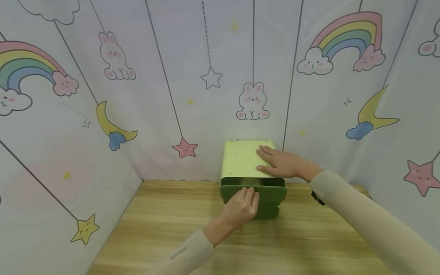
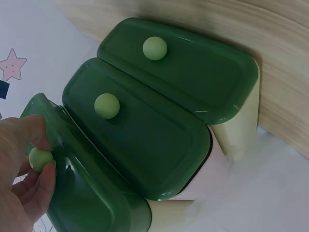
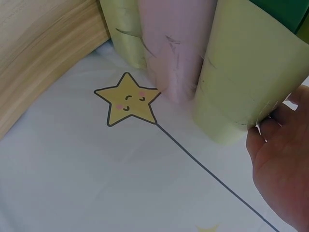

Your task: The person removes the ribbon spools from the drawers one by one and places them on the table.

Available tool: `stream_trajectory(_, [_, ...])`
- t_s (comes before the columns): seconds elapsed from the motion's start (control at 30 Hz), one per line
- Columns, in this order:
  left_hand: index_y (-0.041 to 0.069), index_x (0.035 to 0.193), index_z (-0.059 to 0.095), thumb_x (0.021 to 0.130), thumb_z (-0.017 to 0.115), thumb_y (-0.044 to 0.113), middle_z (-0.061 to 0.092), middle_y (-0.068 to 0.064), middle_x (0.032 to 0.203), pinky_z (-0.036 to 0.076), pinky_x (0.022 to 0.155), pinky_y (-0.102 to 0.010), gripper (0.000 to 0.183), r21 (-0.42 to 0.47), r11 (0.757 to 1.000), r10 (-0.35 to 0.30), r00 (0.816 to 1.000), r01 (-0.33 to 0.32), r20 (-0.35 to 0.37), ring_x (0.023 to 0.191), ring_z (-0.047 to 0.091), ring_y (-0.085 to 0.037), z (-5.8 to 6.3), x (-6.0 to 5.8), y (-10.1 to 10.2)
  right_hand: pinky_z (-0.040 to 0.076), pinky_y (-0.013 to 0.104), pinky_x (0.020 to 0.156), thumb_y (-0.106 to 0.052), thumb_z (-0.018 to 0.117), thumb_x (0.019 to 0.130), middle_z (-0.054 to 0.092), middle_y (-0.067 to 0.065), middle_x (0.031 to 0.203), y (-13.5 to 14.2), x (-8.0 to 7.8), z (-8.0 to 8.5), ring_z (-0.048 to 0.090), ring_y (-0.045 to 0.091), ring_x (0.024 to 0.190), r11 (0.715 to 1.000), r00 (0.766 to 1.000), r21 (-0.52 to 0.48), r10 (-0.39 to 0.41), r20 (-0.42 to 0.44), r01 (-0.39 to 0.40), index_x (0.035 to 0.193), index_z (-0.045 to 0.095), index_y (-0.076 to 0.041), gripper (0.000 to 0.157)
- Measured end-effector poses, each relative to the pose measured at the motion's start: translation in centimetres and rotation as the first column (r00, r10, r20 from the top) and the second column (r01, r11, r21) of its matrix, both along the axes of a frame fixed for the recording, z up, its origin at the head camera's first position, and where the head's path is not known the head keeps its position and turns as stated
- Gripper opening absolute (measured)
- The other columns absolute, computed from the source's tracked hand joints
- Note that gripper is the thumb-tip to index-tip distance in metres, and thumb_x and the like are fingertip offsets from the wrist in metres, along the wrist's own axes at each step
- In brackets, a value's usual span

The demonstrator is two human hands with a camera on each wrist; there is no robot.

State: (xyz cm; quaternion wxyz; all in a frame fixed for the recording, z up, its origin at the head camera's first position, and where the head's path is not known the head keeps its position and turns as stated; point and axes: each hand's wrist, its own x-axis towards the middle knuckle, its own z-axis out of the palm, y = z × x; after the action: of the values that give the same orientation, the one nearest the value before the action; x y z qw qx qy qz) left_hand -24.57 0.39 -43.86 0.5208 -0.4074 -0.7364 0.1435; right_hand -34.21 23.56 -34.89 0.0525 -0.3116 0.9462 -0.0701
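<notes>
A small chest of drawers (image 1: 240,158) with a pale yellow-green top stands against the back wall. Its three dark green drawer fronts carry round light green knobs. My left hand (image 1: 239,206) pinches the knob (image 2: 41,159) of the top drawer (image 2: 89,193) between thumb and fingers. That drawer is pulled partway out, leaving a dark gap under the top; its contents cannot be made out. The middle drawer (image 2: 145,140) and bottom drawer (image 2: 193,72) look closed. Flat on the chest's top rests my right hand (image 1: 283,163), fingers spread.
The chest sits at the back of a wood-grain table (image 1: 172,221). Behind and on both sides rise cloth walls (image 1: 192,49) printed with rainbows, rabbits, moons and stars. In the right wrist view, the chest's side (image 3: 176,53) shows pale green and pink sections.
</notes>
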Motion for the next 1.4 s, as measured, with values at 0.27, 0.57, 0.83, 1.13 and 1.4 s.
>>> stream_trajectory(0.27, [0.008, 0.090, 0.078, 0.105, 0.039, -0.006, 0.074, -0.003, 0.087, 0.059, 0.069, -0.016, 0.044, -0.001, 1.000, -0.017, 0.999, 0.017, -0.041, 0.071, 0.067, -0.009, 0.1, 0.9, 0.0, 0.026, 0.058, 0.130, -0.067, 0.037, 0.107, 0.011, 0.015, 0.177, 0.0, 0.0, 0.0, 0.015, 0.036, 0.165, 1.000, 1.000, 0.002, -0.009, 0.018, 0.009, 0.168, 0.016, -0.012, 0.085])
stream_trajectory(0.57, [0.008, 0.092, 0.077, 0.103, 0.042, -0.006, 0.072, -0.003, 0.086, 0.057, 0.068, -0.016, 0.039, 0.005, 0.999, -0.040, 0.999, 0.041, -0.006, 0.071, 0.064, -0.010, 0.6, 2.2, -0.1, 0.027, 0.059, 0.129, -0.064, 0.040, 0.107, 0.013, 0.016, 0.177, 0.0, 0.0, 0.1, 0.016, 0.038, 0.164, 1.000, 1.000, -0.019, -0.002, -0.005, 0.002, 0.168, 0.018, -0.010, 0.084])
stream_trajectory(0.83, [0.009, 0.092, 0.077, 0.102, 0.043, -0.005, 0.073, -0.002, 0.087, 0.059, 0.072, -0.017, 0.038, -0.002, 0.999, -0.045, 0.999, 0.045, 0.001, 0.074, 0.068, -0.010, 0.3, 3.3, -0.3, 0.027, 0.059, 0.129, -0.065, 0.039, 0.107, 0.014, 0.015, 0.177, 0.0, 0.2, 0.0, 0.017, 0.038, 0.164, 1.000, 1.000, -0.014, -0.003, -0.008, 0.003, 0.168, 0.018, -0.011, 0.085])
stream_trajectory(1.13, [0.007, 0.091, 0.075, 0.102, 0.044, -0.004, 0.070, -0.002, 0.085, 0.059, 0.070, -0.018, 0.035, 0.018, 0.996, -0.083, 0.996, 0.082, 0.018, 0.072, 0.065, -0.010, -0.1, 4.4, -0.4, 0.026, 0.061, 0.129, -0.062, 0.041, 0.107, 0.014, 0.016, 0.177, 0.1, 0.5, -0.2, 0.016, 0.039, 0.164, 0.999, 1.000, -0.033, -0.004, -0.007, 0.004, 0.168, 0.019, -0.010, 0.083])
stream_trajectory(1.4, [0.007, 0.094, 0.076, 0.101, 0.043, -0.004, 0.071, -0.004, 0.086, 0.060, 0.072, -0.020, 0.036, -0.001, 0.996, -0.091, 0.996, 0.091, 0.016, 0.074, 0.066, -0.012, -0.2, 4.9, -0.7, 0.024, 0.060, 0.130, -0.063, 0.041, 0.107, 0.012, 0.016, 0.177, 0.1, 0.2, -0.2, 0.015, 0.039, 0.164, 0.999, 1.000, -0.035, -0.007, -0.006, 0.007, 0.168, 0.018, -0.011, 0.083])
